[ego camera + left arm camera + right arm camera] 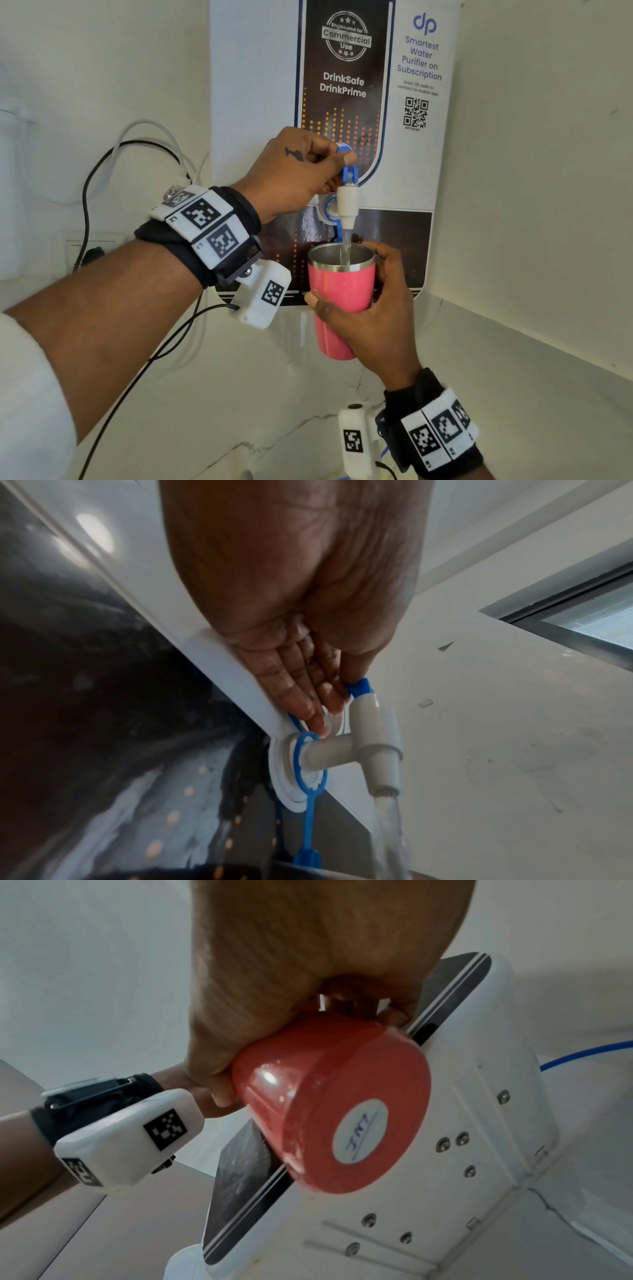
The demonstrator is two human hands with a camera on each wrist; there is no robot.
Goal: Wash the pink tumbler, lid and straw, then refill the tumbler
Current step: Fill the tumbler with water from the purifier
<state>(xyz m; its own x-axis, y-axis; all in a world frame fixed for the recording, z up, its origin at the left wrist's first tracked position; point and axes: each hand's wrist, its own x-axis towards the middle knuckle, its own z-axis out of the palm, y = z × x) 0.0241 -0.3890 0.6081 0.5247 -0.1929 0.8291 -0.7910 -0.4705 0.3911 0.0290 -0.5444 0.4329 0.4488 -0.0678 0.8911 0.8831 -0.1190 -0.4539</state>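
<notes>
The pink tumbler [339,301] stood upright and lidless directly under the purifier's white tap [348,205], a stream of water [346,248] falling into its steel interior. The right hand [370,318] wrapped around the tumbler's body, holding it below the tap. The left hand [298,171], above the tap, pinched its blue lever [346,164].

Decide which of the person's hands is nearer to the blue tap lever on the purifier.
Left. The left hand pinches the blue tap lever itself, at the top of the tap. The right hand is lower, wrapped round the pink tumbler under the spout.
</notes>
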